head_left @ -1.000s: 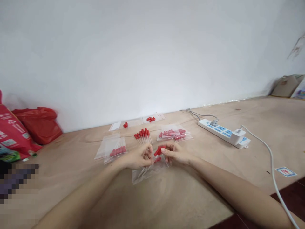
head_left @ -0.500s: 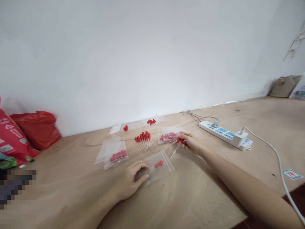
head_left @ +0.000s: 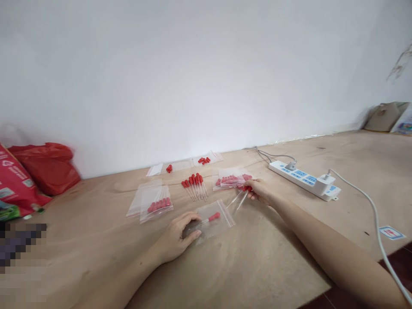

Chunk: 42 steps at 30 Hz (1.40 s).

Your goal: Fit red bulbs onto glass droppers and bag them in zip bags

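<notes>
My left hand [head_left: 182, 236] is curled round the left end of a clear zip-lock bag [head_left: 209, 229], thumb and fingers on it. Inside that bag lies one glass dropper with a red rubber bulb [head_left: 214, 216]. My right hand [head_left: 260, 192] pinches a few glass droppers [head_left: 242, 200] by their red bulbs, their thin tips pointing down and left, just right of the bag's opening. Behind the bag, several loose droppers [head_left: 196, 185] are fanned out. A filled zip-lock bag of droppers [head_left: 230, 179] lies right behind my right hand.
More bagged droppers [head_left: 159, 205] lie at left. Bags with loose red bulbs [head_left: 204, 160] rest by the wall. A white power strip [head_left: 304, 180] with a plugged-in adapter and cable [head_left: 370, 199] is on the right. Red plastic bags [head_left: 45, 171] stand far left.
The droppers in my right hand have swung, so their tips now point more steeply down. My left hand stays on the bag, while the view has shifted slightly.
</notes>
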Tool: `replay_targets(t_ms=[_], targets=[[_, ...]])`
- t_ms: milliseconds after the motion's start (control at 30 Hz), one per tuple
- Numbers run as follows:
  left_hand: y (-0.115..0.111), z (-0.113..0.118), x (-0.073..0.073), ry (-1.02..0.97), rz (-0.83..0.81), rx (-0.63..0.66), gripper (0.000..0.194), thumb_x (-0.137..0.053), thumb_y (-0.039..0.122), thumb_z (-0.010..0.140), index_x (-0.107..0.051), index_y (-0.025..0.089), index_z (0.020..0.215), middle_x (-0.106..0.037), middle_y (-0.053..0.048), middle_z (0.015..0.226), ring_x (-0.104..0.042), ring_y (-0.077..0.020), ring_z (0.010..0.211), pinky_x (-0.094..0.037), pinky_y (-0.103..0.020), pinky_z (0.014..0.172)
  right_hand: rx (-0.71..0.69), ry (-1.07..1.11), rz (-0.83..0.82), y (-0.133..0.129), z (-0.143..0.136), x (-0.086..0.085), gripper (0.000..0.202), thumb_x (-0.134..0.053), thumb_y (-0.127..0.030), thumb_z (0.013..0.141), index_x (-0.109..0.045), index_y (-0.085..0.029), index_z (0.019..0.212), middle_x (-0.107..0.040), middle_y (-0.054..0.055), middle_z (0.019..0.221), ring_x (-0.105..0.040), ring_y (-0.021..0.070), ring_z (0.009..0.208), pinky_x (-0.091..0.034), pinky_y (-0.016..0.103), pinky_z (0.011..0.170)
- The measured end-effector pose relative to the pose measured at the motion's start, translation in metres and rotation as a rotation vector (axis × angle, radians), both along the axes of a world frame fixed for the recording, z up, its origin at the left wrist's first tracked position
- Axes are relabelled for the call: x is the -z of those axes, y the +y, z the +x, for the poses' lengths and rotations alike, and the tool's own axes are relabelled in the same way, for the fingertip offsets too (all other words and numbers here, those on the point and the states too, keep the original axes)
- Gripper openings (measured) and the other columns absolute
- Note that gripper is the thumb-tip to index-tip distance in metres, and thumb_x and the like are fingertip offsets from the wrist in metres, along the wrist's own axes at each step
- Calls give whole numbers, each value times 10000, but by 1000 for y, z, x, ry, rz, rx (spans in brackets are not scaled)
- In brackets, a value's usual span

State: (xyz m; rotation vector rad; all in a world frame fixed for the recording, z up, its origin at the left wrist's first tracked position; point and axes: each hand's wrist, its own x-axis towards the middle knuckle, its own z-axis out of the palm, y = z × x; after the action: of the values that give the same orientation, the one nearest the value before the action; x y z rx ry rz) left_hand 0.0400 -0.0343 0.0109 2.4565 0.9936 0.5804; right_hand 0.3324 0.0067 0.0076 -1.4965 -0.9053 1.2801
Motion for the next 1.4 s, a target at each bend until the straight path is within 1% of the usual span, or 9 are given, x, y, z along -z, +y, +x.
replay_targets(t_ms=[400, 533, 633, 700, 767, 900, 1033, 1133, 1400], targets=[[-4, 1, -3, 26, -29, -58, 288, -499, 309, 774, -499, 236, 1053, -591, -41, 1080, -533, -218, 993, -410, -355, 869, -224, 196, 7, -12, -26, 8, 153, -469, -133, 802, -535, -120, 665, -552, -8, 484, -512, 44, 386, -435, 116, 372], [-3, 0, -2, 30, -30, -58, 315, -503, 304, 775, -483, 241, 1083, -579, -44, 1111, -523, -221, 1019, -401, -361, 885, -321, 122, 28, -17, -33, 12, 69, -557, -156, 755, -525, -129, 700, -601, -15, 553, -464, 21, 341, -335, 108, 298], [-2, -1, 0, 40, -33, -57, 326, -505, 314, 776, -480, 240, 1093, -573, -50, 1120, -520, -222, 1029, -399, -364, 891, -420, 35, 41, -23, -38, 11, 120, -586, -212, 732, -511, -137, 675, -566, -50, 503, -383, 5, 290, -230, 118, 259], [-1, -2, 2, 46, -34, -62, 339, -504, 319, 778, -472, 236, 1105, -566, -54, 1130, -515, -222, 1037, -395, -368, 895, -480, 34, 32, -27, -41, 8, 123, -572, -207, 733, -512, -135, 654, -517, -64, 452, -403, 12, 311, -265, 117, 288], [0, -3, 4, 51, -33, -60, 346, -503, 318, 780, -466, 230, 1113, -562, -58, 1135, -512, -219, 1040, -396, -364, 893, -523, 94, 15, -31, -44, 5, 35, -551, -133, 714, -526, -130, 690, -519, -60, 469, -473, 26, 372, -364, 123, 368], [0, -3, 4, 69, -24, -55, 348, -496, 319, 786, -465, 219, 1117, -559, -58, 1140, -510, -212, 1044, -396, -350, 893, -533, 141, 26, -34, -45, 2, 229, -532, -20, 625, -524, -135, 823, -580, -38, 595, -573, 63, 503, -471, 180, 519], [-1, -3, 4, 75, -16, -54, 345, -489, 320, 791, -466, 229, 1123, -555, -50, 1148, -506, -214, 1050, -394, -353, 894, -519, -110, 58, -32, -41, 0, 209, -586, -96, 616, -533, -146, 812, -562, -59, 570, -461, 33, 357, -333, 147, 328], [0, -3, 5, 78, -20, -54, 350, -491, 320, 790, -464, 223, 1125, -551, -58, 1155, -503, -218, 1053, -390, -361, 899, -510, -206, 75, -30, -37, -1, 132, -612, -157, 620, -555, -141, 737, -540, -71, 525, -390, 10, 319, -261, 135, 295], [0, -3, 3, 60, -5, -36, 333, -490, 307, 790, -471, 220, 1112, -574, -50, 1118, -528, -212, 1013, -413, -352, 870, -560, -83, 29, -25, -33, 4, 161, -660, -183, 590, -560, -137, 707, -556, -66, 500, -402, 12, 312, -265, 133, 295]])
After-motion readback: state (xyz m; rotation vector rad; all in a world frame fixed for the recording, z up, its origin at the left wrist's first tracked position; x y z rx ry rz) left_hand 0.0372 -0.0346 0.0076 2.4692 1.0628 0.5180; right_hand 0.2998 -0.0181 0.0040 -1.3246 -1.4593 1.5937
